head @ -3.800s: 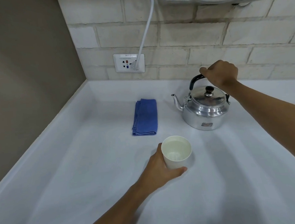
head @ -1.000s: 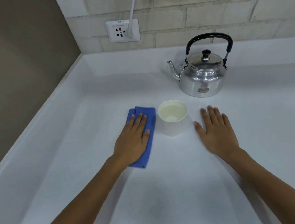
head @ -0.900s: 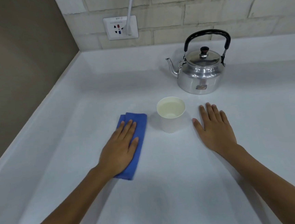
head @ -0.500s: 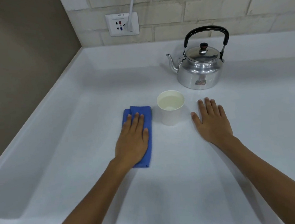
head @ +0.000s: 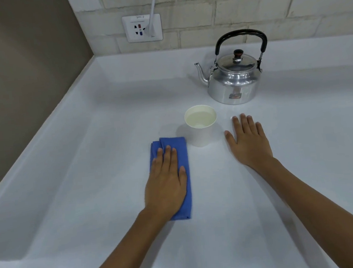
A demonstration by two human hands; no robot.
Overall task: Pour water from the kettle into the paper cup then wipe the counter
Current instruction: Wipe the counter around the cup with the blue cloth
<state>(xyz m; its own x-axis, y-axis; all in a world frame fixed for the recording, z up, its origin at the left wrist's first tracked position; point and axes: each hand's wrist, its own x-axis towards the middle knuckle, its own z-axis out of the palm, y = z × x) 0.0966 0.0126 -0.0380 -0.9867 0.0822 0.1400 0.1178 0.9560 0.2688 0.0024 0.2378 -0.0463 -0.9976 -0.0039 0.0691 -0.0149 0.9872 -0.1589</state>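
Observation:
A white paper cup [head: 201,135] holding water stands mid-counter. Behind it to the right sits the shiny metal kettle [head: 234,86], upright, black handle raised, spout pointing left; nothing touches it. A folded blue cloth [head: 183,152] lies just left of the cup. My left hand [head: 167,181] presses flat on the cloth and covers most of it. My right hand [head: 248,144] rests palm down on the white counter [head: 107,129], right of the cup, fingers spread, holding nothing.
A brown wall bounds the counter on the left and a brick-tiled wall at the back. A wall socket [head: 142,28] with a white cable [head: 153,3] plugged in sits above the back edge. A raised lip runs along the left and back sides.
Since 3.8 s ago both hands have left the cup and kettle. My left hand slid the cloth left, then back beside the cup and a little toward me. The right hand stayed flat.

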